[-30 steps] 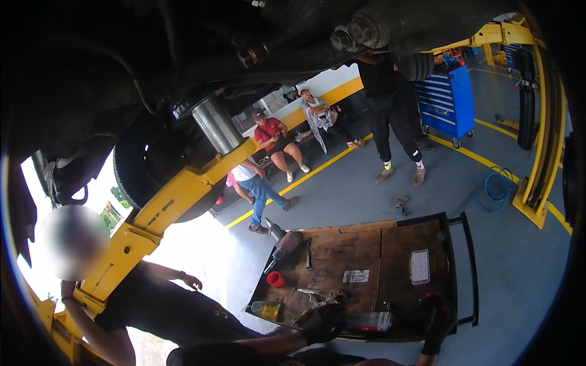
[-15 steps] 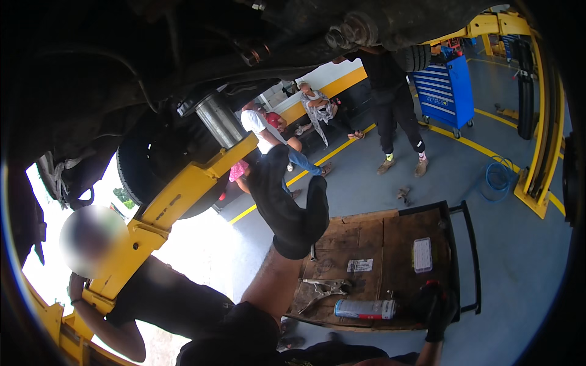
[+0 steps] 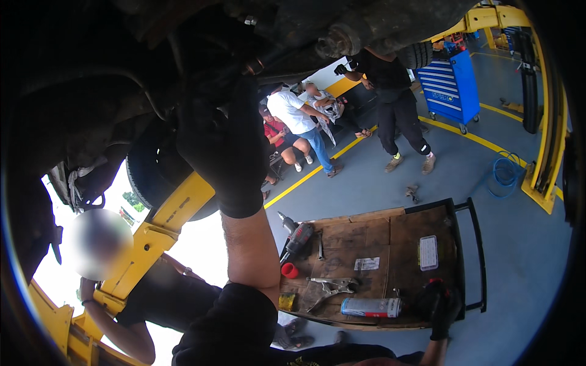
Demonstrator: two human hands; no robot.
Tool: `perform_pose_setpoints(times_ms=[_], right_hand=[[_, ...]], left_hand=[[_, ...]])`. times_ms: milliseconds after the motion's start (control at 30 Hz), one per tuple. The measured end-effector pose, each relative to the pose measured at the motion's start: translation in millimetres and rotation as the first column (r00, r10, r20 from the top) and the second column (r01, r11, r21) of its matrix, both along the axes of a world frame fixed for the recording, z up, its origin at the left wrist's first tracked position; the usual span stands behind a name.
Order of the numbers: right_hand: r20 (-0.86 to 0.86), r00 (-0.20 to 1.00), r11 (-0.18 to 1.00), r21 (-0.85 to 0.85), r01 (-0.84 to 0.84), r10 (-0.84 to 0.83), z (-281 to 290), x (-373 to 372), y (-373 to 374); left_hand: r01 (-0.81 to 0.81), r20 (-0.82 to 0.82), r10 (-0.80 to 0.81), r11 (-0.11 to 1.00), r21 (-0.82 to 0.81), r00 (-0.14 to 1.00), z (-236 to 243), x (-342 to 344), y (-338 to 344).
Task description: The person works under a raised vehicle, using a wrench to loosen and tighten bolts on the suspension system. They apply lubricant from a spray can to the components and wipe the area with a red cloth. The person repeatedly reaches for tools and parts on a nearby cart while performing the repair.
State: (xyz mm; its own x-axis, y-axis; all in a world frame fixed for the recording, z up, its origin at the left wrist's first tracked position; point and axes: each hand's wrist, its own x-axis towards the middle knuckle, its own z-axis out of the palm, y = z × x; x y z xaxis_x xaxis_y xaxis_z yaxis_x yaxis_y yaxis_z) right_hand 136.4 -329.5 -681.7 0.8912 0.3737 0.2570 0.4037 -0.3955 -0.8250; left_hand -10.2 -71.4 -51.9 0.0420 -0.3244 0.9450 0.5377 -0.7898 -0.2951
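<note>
My left hand, in a black glove, is raised to the dark underside of a lifted vehicle. Its fingertips blend into the shadow just below a copper-coloured fitting, so their grip cannot be made out. Low on the right, my right hand, also black-gloved, is curled closed at the corner of a cart. A bit of red shows at its fingers; what it holds is unclear. Beside it lies a spray can. Locking pliers lie farther left on the cart.
An impact wrench, a wrench, a red cap and a clear case lie on the cart. A yellow lift arm crosses the left, near a co-worker. Other people and a blue tool cabinet stand beyond.
My left hand has moved up and left, from open beside the lift arm to the underside. It now covers the metal cylinder. The impact wrench and red cap have come into sight.
</note>
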Motion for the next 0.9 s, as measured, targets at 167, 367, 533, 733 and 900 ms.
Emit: perform_pose_setpoints(times_ms=[167, 367, 533, 733, 900], right_hand=[[-0.016, 1.000, 0.999, 0.032, 0.004, -0.003, 4, 1, 0], [0.024, 1.000, 0.982, 0.190, -0.019, 0.015, 31, 3, 5], [-0.056, 0.995, 0.981, 0.178, -0.072, 0.083, 53, 5, 5], [0.037, 0.999, 0.987, 0.161, -0.009, 0.003, 33, 3, 6], [-0.015, 1.000, 0.991, 0.133, -0.022, 0.024, 32, 5, 5]], left_hand=[[-0.023, -0.069, 0.024, 0.999, 0.024, 0.997, 8, -7, -13], [-0.037, -0.083, 0.045, 0.995, 0.092, 0.996, 14, -3, -10], [-0.053, -0.032, 0.063, 0.967, 0.251, 0.997, 16, 6, -5], [-0.022, -0.073, 0.049, 0.943, 0.332, 0.996, 19, 9, -1], [-0.010, -0.065, 0.029, 0.959, 0.284, 0.997, 17, 13, -5]])
